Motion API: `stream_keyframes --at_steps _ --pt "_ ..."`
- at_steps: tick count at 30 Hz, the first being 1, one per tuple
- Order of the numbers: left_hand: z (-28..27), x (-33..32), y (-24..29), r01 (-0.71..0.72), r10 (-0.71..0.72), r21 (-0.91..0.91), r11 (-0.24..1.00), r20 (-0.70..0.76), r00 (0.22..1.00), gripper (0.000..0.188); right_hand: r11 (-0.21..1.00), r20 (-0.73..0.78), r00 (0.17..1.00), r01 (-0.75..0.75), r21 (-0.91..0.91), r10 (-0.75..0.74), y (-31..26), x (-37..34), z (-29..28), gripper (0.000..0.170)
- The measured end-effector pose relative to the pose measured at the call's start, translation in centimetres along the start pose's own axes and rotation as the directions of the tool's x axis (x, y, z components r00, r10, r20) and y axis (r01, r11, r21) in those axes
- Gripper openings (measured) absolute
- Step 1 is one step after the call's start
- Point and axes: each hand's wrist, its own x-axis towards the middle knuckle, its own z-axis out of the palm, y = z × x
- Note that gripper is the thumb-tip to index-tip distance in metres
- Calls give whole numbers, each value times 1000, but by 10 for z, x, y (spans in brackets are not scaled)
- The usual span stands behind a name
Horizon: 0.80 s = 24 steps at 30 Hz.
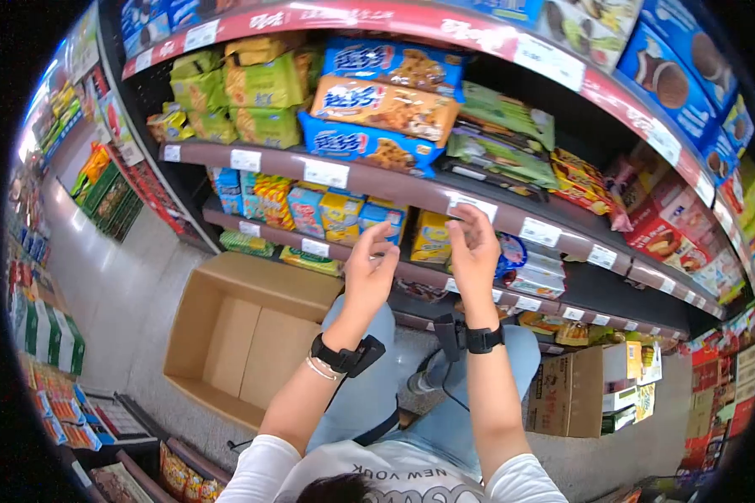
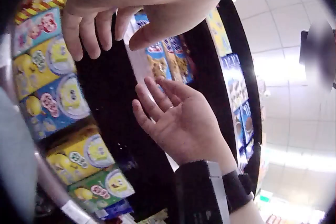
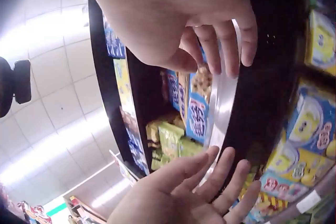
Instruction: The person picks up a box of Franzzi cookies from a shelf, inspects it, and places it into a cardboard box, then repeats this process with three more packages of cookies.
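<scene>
In the head view my left hand point(image 1: 367, 272) and right hand point(image 1: 476, 258) are held up apart, palms facing each other, in front of the lower shelf edge. Neither holds anything, and their fingers are loosely bent. The left wrist view has the left hand point(image 2: 142, 3) at the top and the right hand point(image 2: 186, 124) below it, palm showing. Behind the hands in the head view, a yellow box point(image 1: 430, 236) and small blue and yellow snack boxes point(image 1: 341, 215) line the lower shelf. Blue cookie packs point(image 1: 369, 144) are stacked on the shelf above.
An open cardboard box point(image 1: 195, 323) stands on the floor to the left, by my knee. Another carton point(image 1: 566, 392) with boxed goods beside it is at the right. Green snack bags point(image 1: 264, 84) and dark green packs point(image 1: 503, 142) fill the upper shelf. A green crate point(image 1: 116, 201) sits farther left.
</scene>
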Motion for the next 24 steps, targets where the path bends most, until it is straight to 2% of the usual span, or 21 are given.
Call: stream_keyframes --at_steps 4,6,10,11,14,17,20,23,24 --pt "51 21 19 -83 85 -36 996 73 994 39 996 -150 987 49 -72 -59 -6 26 -49 26" --pt "69 35 27 -115 118 -34 993 90 989 40 969 -219 969 63 -240 -117 -13 39 -69 26" --pt "95 62 29 -179 172 111 977 75 982 50 886 -272 930 102 -453 -246 -4 74 -99 28" --pt "98 74 34 -189 183 267 945 50 982 56 862 -283 921 97 -497 -267 -1 83 -106 29" --pt "107 93 31 -58 48 244 968 45 998 65 823 -327 919 -4 -567 -222 5 105 -120 31" --pt "114 120 11 -44 25 283 958 73 997 67 822 -373 912 -75 -564 -172 22 125 -130 35" --pt "118 126 24 45 -81 239 970 141 987 68 804 -340 937 -143 -577 -77 35 141 -137 39" --pt "123 116 55 135 -140 63 989 76 987 40 774 -310 950 -181 -607 -21 36 144 -136 42" --pt "124 117 54 161 -163 31 987 92 982 39 764 -305 952 -190 -617 -10 31 143 -133 43"
